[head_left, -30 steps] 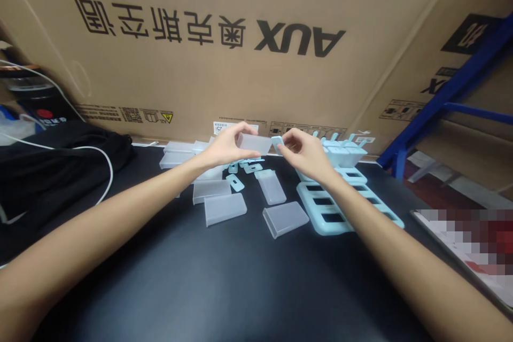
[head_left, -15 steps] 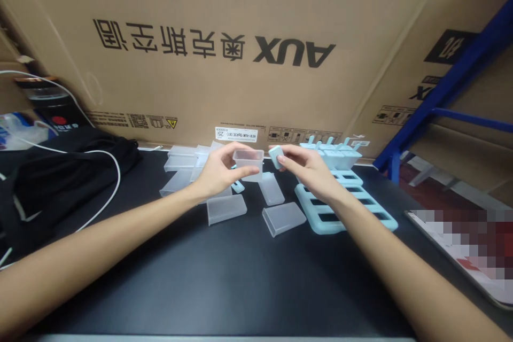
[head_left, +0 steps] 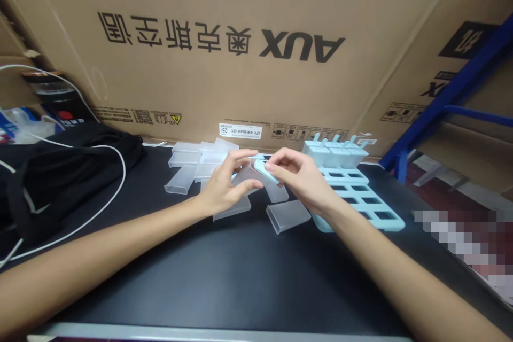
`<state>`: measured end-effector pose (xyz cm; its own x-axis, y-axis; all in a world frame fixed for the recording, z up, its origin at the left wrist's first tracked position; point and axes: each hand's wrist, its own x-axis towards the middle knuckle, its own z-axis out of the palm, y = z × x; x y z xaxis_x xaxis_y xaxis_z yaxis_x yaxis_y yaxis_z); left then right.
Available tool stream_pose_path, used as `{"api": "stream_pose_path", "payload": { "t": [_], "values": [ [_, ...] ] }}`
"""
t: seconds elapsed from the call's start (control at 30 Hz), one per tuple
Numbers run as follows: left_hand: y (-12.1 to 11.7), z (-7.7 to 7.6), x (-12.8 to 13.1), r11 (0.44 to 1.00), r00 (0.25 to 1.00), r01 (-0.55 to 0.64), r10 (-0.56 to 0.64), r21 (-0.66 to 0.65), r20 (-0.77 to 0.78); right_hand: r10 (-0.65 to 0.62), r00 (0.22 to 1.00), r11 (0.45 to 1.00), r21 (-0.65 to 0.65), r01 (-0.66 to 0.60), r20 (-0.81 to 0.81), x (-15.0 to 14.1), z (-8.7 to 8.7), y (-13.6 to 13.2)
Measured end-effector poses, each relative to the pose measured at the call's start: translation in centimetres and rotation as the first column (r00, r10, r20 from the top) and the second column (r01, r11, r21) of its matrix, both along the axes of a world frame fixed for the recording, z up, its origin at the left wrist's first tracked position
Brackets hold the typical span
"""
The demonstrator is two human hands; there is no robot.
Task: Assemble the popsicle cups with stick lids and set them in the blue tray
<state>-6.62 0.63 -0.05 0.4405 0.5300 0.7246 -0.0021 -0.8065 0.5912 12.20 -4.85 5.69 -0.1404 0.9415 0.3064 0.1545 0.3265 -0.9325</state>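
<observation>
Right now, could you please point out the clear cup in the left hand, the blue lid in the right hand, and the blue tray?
clear cup (head_left: 245, 177): head view, its side wall.
blue lid (head_left: 262, 169): head view, its top face.
blue tray (head_left: 395, 223): head view, its near right rim.

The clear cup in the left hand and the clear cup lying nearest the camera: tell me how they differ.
The held cup is lifted off the table in the left hand, with the right hand pressing a light blue lid at it. The nearest cup lies on its side on the black table, untouched and lidless. Both are frosted, translucent plastic.
</observation>
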Motion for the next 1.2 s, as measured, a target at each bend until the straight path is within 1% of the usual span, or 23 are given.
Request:
{"api": "stream_pose_path", "payload": {
  "t": [0.1, 0.17, 0.3, 0.4, 0.53, 0.57, 0.6, 0.63, 0.67, 0.7, 0.73, 0.77, 0.8, 0.83, 0.9, 0.97, 1.03, 1.1, 1.2],
  "values": [
    [-0.2, 0.0, -0.1, 0.989, 0.999, -0.012, 0.017, 0.147, -0.037, 0.022, 1.0, 0.999, 0.028, -0.022, -0.007, -0.7, -0.8, 0.0],
    [-0.4, 0.1, -0.2, 0.981, 0.998, 0.001, 0.011, 0.196, -0.06, 0.03, 0.999, 0.999, 0.041, -0.03, -0.017, -1.3, -1.2, -0.1],
    [-0.7, 0.1, -0.4, 0.981, 0.998, -0.024, 0.035, 0.193, -0.056, 0.044, 0.998, 0.999, 0.024, -0.043, -0.037, -2.2, -1.6, -0.4],
    [-0.7, 0.3, -0.6, 0.983, 0.997, -0.066, 0.074, 0.173, -0.037, 0.086, 0.996, 0.996, -0.021, -0.086, -0.025, -2.5, -1.2, -0.4],
    [-0.3, 1.1, -0.8, 0.987, 0.992, -0.123, 0.126, 0.106, -0.023, 0.208, 0.973, 0.978, -0.04, -0.205, 0.099, -2.0, 0.0, 1.0],
    [-0.1, 1.3, -0.9, 0.986, 0.99, -0.14, 0.142, 0.087, -0.02, 0.209, 0.966, 0.978, -0.035, -0.206, 0.151, -1.6, 0.3, 1.7],
    [0.0, 1.4, -1.0, 0.985, 0.987, -0.16, 0.161, 0.069, -0.019, 0.182, 0.957, 0.983, -0.019, -0.183, 0.226, -1.2, 0.6, 2.6],
    [0.2, 1.5, -1.2, 0.982, 0.983, -0.179, 0.18, 0.054, -0.021, 0.128, 0.936, 0.99, 0.014, -0.14, 0.328, -0.7, 0.7, 3.5],
    [0.4, 1.5, -1.3, 0.98, 0.98, -0.195, 0.196, 0.042, -0.029, 0.057, 0.891, 0.994, 0.061, -0.095, 0.451, -0.2, 0.8, 4.6],
    [0.6, 1.5, -1.4, 0.978, 0.978, -0.205, 0.206, 0.031, -0.044, -0.01, 0.814, 0.991, 0.112, -0.068, 0.581, 0.3, 0.7, 5.7],
    [0.7, 1.5, -1.4, 0.977, 0.976, -0.211, 0.212, 0.02, -0.055, -0.053, 0.713, 0.987, 0.147, -0.071, 0.7, 0.8, 0.6, 6.9],
    [0.8, 1.5, -1.5, 0.978, 0.976, -0.209, 0.209, 0.009, -0.064, -0.062, 0.605, 0.983, 0.152, -0.099, 0.794, 1.2, 0.4, 8.0],
    [0.9, 1.4, -1.5, 0.979, 0.977, -0.202, 0.201, -0.002, -0.073, -0.041, 0.506, 0.982, 0.128, -0.139, 0.861, 1.5, 0.2, 9.0],
    [1.0, 1.4, -1.6, 0.981, 0.978, -0.193, 0.192, -0.011, -0.078, -0.006, 0.423, 0.98, 0.089, -0.177, 0.906, 1.7, -0.1, 9.9],
    [1.2, 1.4, -1.6, 0.983, 0.98, -0.183, 0.181, -0.02, -0.076, 0.04, 0.291, 0.977, 0.025, -0.214, 0.956, 2.0, -0.5, 11.4],
    [1.3, 1.5, -1.8, 0.983, 0.981, -0.182, 0.181, -0.009, -0.069, 0.024, 0.198, 0.98, 0.016, -0.197, 0.98, 2.1, -0.9, 12.5],
    [1.5, 1.5, -1.9, 0.984, 0.982, -0.18, 0.18, 0.013, -0.064, -0.01, 0.139, 0.986, 0.033, -0.165, 0.99, 2.2, -1.2, 13.3],
    [1.6, 1.4, -2.0, 0.985, 0.983, -0.17, 0.172, 0.032, -0.064, -0.025, 0.099, 0.989, 0.039, -0.145, 0.995, 2.2, -1.5, 13.9],
    [1.6, 1.3, -2.1, 0.987, 0.985, -0.156, 0.158, 0.039, -0.071, -0.044, 0.062, 0.989, 0.052, -0.14, 0.997, 2.1, -1.7, 14.2]
  ]
}}
